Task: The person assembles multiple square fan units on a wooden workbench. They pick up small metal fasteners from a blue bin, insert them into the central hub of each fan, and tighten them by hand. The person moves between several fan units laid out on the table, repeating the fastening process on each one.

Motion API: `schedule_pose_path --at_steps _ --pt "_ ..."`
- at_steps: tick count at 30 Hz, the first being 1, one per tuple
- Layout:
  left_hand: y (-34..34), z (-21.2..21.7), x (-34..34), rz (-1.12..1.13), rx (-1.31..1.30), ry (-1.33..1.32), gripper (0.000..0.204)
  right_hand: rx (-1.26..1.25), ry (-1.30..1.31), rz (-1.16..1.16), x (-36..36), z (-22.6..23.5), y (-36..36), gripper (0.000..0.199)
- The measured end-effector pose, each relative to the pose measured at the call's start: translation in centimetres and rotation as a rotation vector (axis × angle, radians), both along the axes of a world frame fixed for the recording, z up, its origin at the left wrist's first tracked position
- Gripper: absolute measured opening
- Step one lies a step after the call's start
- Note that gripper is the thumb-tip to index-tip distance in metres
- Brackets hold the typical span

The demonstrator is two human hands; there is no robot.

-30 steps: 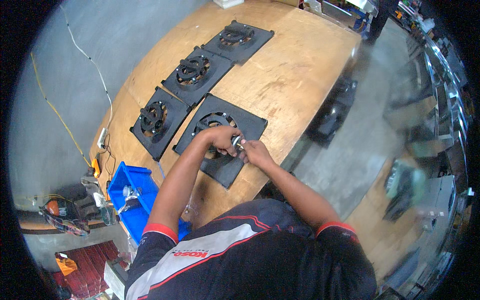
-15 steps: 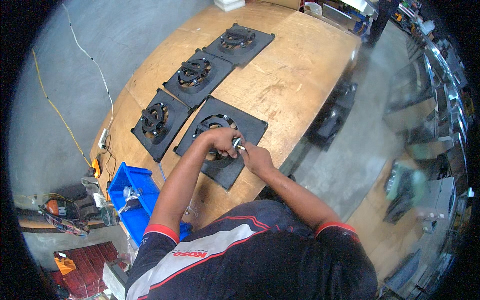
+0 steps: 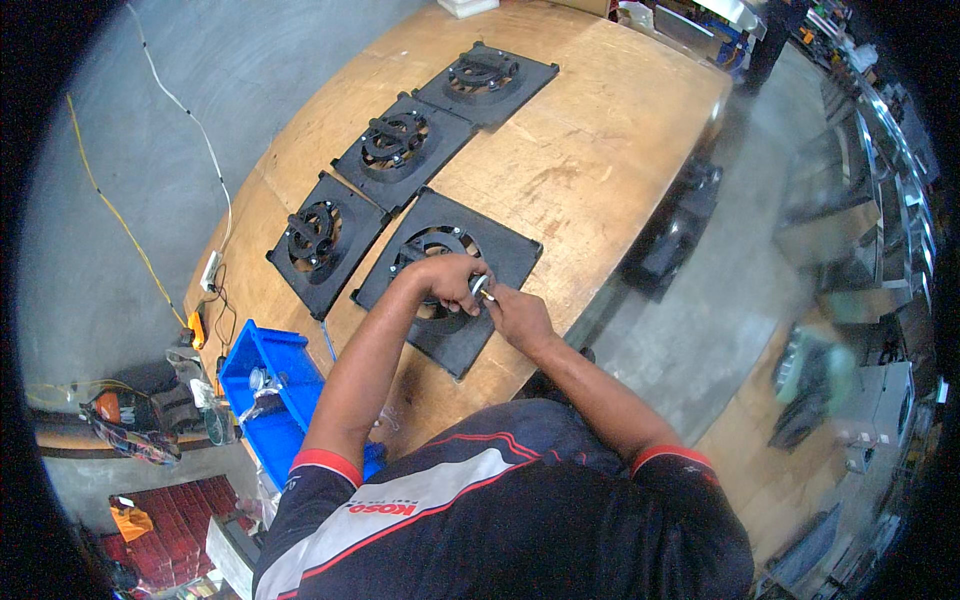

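Over the nearest black square plate (image 3: 480,235), which has a round spoked opening, my two hands meet. My left hand (image 3: 448,282) is closed with its fingers curled around a small round part (image 3: 480,286) with a pale rim. Against its right side, my right hand (image 3: 522,318) pinches a thin yellowish piece (image 3: 488,295) that meets the round part. Its exact kind is too small to tell. My fingers hide most of both pieces and the right portion of the plate's opening.
Three similar black plates (image 3: 395,145) lie in a row beyond, on the wooden table (image 3: 570,140). A blue bin (image 3: 262,350) with small items stands left of my forearm. Cables and a white power strip (image 3: 209,270) lie at the table's left edge.
The view has shifted slightly, so the plates and table sit a little to the right. Both hands keep their hold, with the round part turned a little between them.
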State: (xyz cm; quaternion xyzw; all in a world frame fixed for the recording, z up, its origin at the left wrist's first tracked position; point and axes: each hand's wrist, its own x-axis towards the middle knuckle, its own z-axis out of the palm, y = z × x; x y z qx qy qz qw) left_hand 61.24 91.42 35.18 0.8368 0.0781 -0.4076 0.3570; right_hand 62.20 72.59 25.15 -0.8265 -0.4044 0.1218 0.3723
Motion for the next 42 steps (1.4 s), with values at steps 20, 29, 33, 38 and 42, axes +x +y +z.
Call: schedule_pose_path --at_steps 20,29,33,38,42 --pt "0.2 -0.2 -0.6 0.006 -0.001 -0.054 0.062 0.152 0.245 -0.112 -0.6 0.6 -0.2 0.028" --pt "0.2 -0.1 -0.6 0.004 -0.002 -0.074 0.064 0.226 0.917 -0.157 -0.3 -0.8 1.0 0.04" --pt "0.4 -0.6 -0.8 0.0 -0.019 -0.087 0.066 0.184 1.139 -0.147 0.3 0.1 0.8 0.042" --pt "0.6 -1.2 -0.7 0.002 -0.055 -0.102 0.065 0.301 0.351 -0.139 -0.5 -0.7 0.2 0.036" --pt "0.6 -1.1 -0.9 0.014 -0.058 -0.095 0.063 0.2 0.109 -0.077 -0.4 0.7 -0.1 0.035"
